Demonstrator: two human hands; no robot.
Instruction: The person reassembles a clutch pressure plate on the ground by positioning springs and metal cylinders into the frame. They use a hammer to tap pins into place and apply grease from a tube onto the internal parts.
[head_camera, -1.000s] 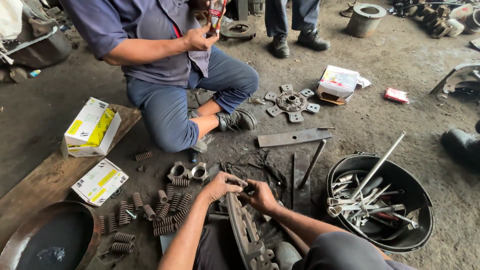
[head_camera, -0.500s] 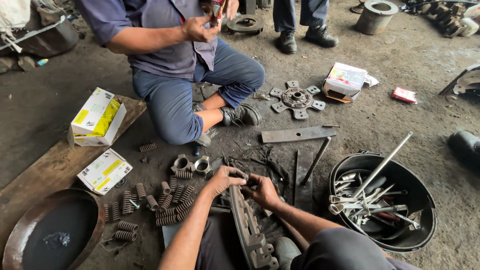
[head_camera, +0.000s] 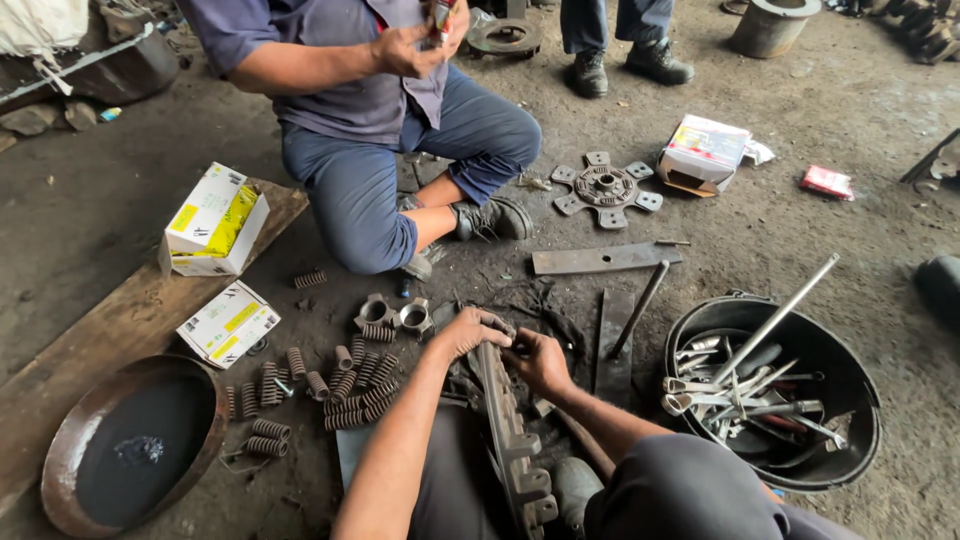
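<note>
Both hands, left hand (head_camera: 470, 332) and right hand (head_camera: 538, 360), clamp the upright metal plate (head_camera: 505, 430); a slip might topple it onto nearby springs (head_camera: 345, 385).

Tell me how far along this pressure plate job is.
Done: many coil springs lie loose on the floor, with two small metal cups beside them and a clutch disc set apart. In hand: left hand and right hand both grip the top edge of the upright pressure plate. Left: the plate's edge fittings remain attached; wrenches wait in the bucket.
</note>
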